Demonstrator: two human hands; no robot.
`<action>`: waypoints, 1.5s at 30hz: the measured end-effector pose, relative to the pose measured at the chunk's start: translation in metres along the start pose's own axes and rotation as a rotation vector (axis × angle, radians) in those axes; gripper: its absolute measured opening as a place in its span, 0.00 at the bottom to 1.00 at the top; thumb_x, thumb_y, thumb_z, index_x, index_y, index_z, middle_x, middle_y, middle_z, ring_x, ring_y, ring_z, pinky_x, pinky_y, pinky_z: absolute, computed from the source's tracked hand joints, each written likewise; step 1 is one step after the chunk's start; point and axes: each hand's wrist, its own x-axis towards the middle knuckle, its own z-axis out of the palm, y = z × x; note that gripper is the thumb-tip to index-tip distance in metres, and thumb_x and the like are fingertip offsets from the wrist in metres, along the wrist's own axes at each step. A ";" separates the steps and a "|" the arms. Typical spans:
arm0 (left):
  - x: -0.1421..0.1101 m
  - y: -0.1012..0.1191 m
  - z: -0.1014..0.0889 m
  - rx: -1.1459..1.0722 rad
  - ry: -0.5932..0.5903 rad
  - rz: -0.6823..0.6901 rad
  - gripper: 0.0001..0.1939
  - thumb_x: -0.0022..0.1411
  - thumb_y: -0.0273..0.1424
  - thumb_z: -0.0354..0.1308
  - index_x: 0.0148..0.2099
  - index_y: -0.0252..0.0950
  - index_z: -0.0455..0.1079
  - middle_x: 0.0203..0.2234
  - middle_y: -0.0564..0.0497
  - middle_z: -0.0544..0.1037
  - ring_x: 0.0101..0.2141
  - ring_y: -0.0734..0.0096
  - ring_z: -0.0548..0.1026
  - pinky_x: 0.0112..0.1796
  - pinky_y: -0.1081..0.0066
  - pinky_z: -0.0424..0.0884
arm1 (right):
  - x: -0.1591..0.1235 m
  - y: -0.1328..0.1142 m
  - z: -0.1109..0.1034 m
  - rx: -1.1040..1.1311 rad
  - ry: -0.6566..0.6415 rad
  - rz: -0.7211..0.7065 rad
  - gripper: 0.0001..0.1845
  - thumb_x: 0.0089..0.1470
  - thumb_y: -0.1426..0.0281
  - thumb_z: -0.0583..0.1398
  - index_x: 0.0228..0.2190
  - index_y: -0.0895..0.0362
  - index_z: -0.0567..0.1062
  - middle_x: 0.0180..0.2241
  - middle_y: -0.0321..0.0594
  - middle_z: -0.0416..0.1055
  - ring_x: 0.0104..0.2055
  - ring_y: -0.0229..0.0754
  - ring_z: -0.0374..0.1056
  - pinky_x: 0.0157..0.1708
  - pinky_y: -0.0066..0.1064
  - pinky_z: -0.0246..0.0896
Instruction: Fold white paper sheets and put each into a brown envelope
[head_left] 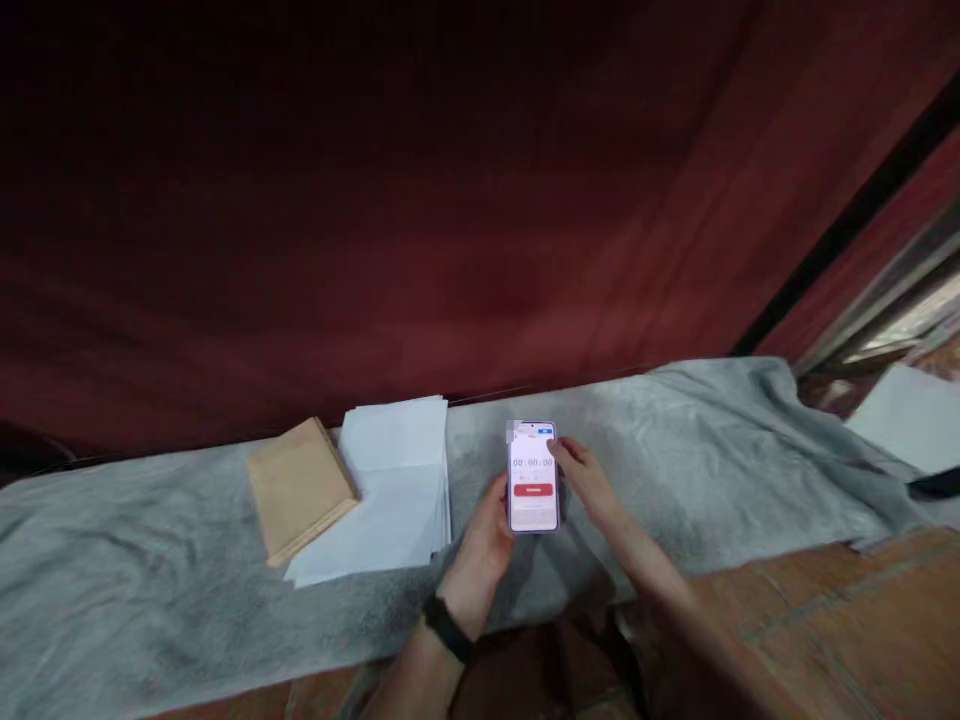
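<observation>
A lit smartphone (533, 510) is held upright above the grey cloth, its screen showing a row of zeros like a timer and a red bar below. My left hand (489, 530) wraps round the phone's lower left side, with a dark band on the wrist. At its upper right edge, the curled fingers of my right hand (587, 478) touch the phone, one fingertip overlapping the screen. Left of the hands lies a loose stack of white paper sheets (390, 500). A pile of brown paper envelopes or bags (300, 485) rests partly on those sheets.
The grey cloth (165, 590) covers a long, low surface against a dark red wall (450, 250). Brown floor tiles (847, 620) show along the front. A white sheet-like object (907, 420) lies at the far right, with a dark item (936, 485) near it.
</observation>
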 end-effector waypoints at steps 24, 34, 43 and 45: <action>0.001 -0.002 -0.001 -0.076 -0.004 -0.005 0.14 0.64 0.29 0.58 0.49 0.28 0.75 0.38 0.42 0.84 0.40 0.57 0.83 0.43 0.64 0.77 | 0.003 0.009 -0.005 -0.065 -0.055 -0.040 0.14 0.44 0.59 0.64 0.33 0.53 0.76 0.29 0.37 0.77 0.34 0.45 0.70 0.36 0.37 0.64; -0.001 -0.001 -0.001 -0.047 -0.015 -0.017 0.16 0.65 0.30 0.56 0.52 0.29 0.74 0.39 0.42 0.84 0.40 0.57 0.83 0.41 0.64 0.78 | 0.007 0.015 -0.006 -0.082 -0.042 -0.049 0.15 0.44 0.59 0.64 0.33 0.54 0.76 0.29 0.37 0.76 0.33 0.44 0.70 0.36 0.36 0.65; -0.001 -0.001 -0.001 -0.050 -0.010 -0.007 0.16 0.65 0.31 0.57 0.52 0.29 0.74 0.39 0.42 0.84 0.39 0.57 0.83 0.41 0.64 0.78 | 0.006 0.013 -0.007 -0.116 -0.033 -0.047 0.14 0.45 0.58 0.63 0.31 0.54 0.76 0.27 0.37 0.76 0.33 0.44 0.69 0.35 0.35 0.64; -0.001 -0.001 0.000 -0.049 -0.012 -0.004 0.15 0.65 0.30 0.58 0.50 0.30 0.75 0.39 0.42 0.84 0.40 0.57 0.83 0.42 0.64 0.78 | 0.006 0.011 -0.007 -0.120 -0.027 -0.044 0.14 0.45 0.57 0.63 0.30 0.54 0.76 0.26 0.36 0.75 0.33 0.44 0.68 0.35 0.35 0.63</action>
